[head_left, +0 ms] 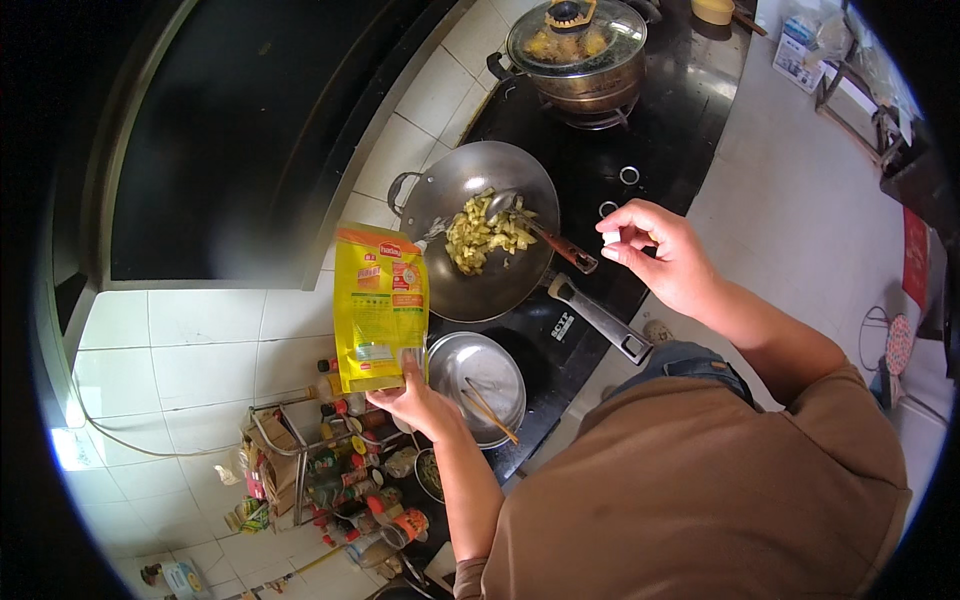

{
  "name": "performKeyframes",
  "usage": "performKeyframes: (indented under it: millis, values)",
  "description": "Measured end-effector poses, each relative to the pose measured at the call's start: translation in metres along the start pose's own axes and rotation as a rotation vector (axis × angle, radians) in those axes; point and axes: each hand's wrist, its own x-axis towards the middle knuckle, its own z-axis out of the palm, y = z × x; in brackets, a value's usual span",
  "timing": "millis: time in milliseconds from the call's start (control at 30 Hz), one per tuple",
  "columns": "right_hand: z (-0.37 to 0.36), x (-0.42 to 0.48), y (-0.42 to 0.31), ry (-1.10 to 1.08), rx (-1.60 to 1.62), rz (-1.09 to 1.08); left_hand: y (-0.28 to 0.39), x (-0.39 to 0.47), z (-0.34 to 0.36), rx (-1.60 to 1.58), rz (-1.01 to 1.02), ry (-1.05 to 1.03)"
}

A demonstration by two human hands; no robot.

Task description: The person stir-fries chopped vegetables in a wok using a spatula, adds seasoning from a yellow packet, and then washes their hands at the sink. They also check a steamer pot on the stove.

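Observation:
My left hand (420,409) grips the bottom of a yellow Haday seasoning pouch (381,307), held by the left side of a steel wok (480,161). A small spout at the pouch's upper right corner points towards the wok. My right hand (664,255) is raised to the right of the wok and pinches a small white cap (611,237) between thumb and fingers. Chopped yellow-green food pieces (484,247) lie in the wok. Resting among them is a metal ladle (566,249), its wooden handle over the rim. The wok's long handle (600,319) reaches towards my body.
A lidded pot (589,82) sits on the far burner of the black stove (675,105). Nearer, a metal basin (480,360) has chopsticks (491,412) across it. Several seasoning bottles (352,465) crowd a rack at lower left. A range hood (217,150) overhangs the left side.

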Motion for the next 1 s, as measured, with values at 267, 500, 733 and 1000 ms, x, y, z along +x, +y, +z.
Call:
performKeyframes:
  millis: [267, 500, 733, 1000]
  values:
    - [-0.001, 0.001, 0.001, -0.002, 0.022, 0.006, 0.01, -0.007, 0.01, -0.087, 0.01, 0.031]
    - [0.001, 0.002, 0.003, -0.035, 0.029, 0.012, 0.004, -0.007, 0.004, -0.059, 0.007, 0.041]
    - [0.006, 0.003, 0.002, -0.048, 0.032, 0.033, 0.011, -0.012, 0.003, -0.071, -0.015, 0.065]
    - [0.012, 0.002, 0.0, -0.072, 0.058, 0.019, -0.004, -0.011, -0.007, -0.047, 0.006, 0.053]
